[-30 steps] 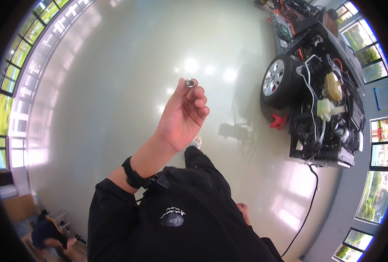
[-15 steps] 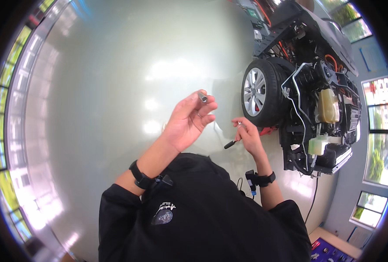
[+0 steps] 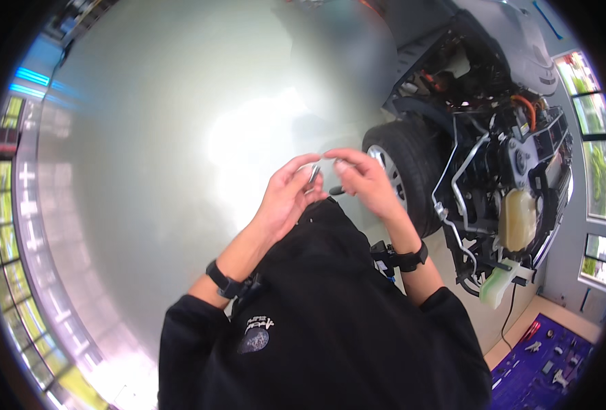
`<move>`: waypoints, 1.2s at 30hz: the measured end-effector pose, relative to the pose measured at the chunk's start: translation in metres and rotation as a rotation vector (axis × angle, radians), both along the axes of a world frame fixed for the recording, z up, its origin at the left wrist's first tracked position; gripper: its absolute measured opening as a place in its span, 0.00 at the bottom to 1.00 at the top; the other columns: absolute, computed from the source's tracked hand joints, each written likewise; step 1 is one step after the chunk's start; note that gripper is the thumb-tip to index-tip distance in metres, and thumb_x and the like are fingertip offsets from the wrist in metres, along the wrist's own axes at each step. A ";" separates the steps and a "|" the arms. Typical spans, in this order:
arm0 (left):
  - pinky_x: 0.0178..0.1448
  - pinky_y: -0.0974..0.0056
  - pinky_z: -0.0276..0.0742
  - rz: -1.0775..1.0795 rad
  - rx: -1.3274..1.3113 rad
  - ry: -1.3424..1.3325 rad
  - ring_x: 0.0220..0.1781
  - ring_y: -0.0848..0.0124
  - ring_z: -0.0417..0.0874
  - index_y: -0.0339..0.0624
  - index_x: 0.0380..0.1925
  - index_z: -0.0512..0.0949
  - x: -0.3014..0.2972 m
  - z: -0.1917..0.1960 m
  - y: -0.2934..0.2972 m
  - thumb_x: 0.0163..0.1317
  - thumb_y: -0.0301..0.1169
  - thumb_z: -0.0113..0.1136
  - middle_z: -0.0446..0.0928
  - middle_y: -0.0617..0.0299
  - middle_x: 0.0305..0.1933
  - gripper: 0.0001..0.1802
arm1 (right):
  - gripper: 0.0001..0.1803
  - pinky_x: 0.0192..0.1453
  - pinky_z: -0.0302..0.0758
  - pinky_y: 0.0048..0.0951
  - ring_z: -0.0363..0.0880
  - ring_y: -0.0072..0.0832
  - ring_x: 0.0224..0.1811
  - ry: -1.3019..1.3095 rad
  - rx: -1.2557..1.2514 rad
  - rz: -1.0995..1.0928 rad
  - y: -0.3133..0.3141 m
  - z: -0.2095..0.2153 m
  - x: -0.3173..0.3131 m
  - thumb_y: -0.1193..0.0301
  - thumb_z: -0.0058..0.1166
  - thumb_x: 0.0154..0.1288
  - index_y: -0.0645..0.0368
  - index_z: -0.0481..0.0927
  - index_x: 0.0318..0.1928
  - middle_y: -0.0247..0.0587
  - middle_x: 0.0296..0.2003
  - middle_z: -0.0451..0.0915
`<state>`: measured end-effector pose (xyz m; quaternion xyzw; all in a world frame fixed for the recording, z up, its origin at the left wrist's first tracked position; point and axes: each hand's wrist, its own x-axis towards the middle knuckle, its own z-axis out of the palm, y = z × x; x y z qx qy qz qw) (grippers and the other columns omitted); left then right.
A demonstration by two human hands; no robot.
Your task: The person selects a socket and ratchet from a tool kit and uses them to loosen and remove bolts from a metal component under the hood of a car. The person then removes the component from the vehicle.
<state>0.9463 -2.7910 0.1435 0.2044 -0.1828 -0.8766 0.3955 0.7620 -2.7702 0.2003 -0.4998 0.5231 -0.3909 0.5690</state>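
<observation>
Between the thumb and fingers of my left hand sits a small silver metal socket. My right hand is close beside it, closed around a black-handled tool. The end of that black handle shows below the right fingers; the rest of the tool is mostly hidden. The fingertips of both hands nearly meet in front of my chest. Whether the tool touches the socket, I cannot tell.
Right of my hands stands a car's exposed front end with a wheel, silver pipes and a yellowish fluid tank. At the lower right, a purple tool tray holding several tools lies on a table. Windows line both sides.
My hands have come together. The right hand rose up and leftward with the black-handled tool, while the left lowered slightly with the socket. The view has shifted, showing more of the purple tray.
</observation>
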 end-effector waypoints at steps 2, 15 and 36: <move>0.47 0.63 0.82 0.008 0.086 -0.098 0.35 0.76 0.81 0.43 0.50 0.69 -0.005 0.005 -0.045 0.71 0.31 0.53 0.79 0.61 0.37 0.11 | 0.13 0.36 0.69 0.18 0.72 0.12 0.32 0.031 0.006 0.116 -0.059 -0.006 -0.004 0.73 0.50 0.71 0.67 0.77 0.51 0.29 0.32 0.77; 0.52 0.66 0.78 -0.347 -0.027 -0.448 0.43 0.73 0.80 0.40 0.51 0.69 -0.032 -0.132 -0.476 0.74 0.35 0.48 0.79 0.61 0.39 0.13 | 0.08 0.31 0.65 0.18 0.69 0.11 0.27 0.249 0.167 0.093 -0.458 -0.113 -0.063 0.73 0.58 0.64 0.62 0.79 0.41 0.27 0.26 0.77; 0.40 0.66 0.69 -1.089 0.153 -1.421 0.34 0.71 0.71 0.39 0.45 0.67 -0.028 -0.238 -0.610 0.64 0.30 0.58 0.68 0.61 0.33 0.14 | 0.11 0.39 0.77 0.39 0.84 0.44 0.32 0.944 0.522 -1.132 -0.661 -0.565 -0.401 0.72 0.62 0.58 0.65 0.80 0.39 0.52 0.28 0.82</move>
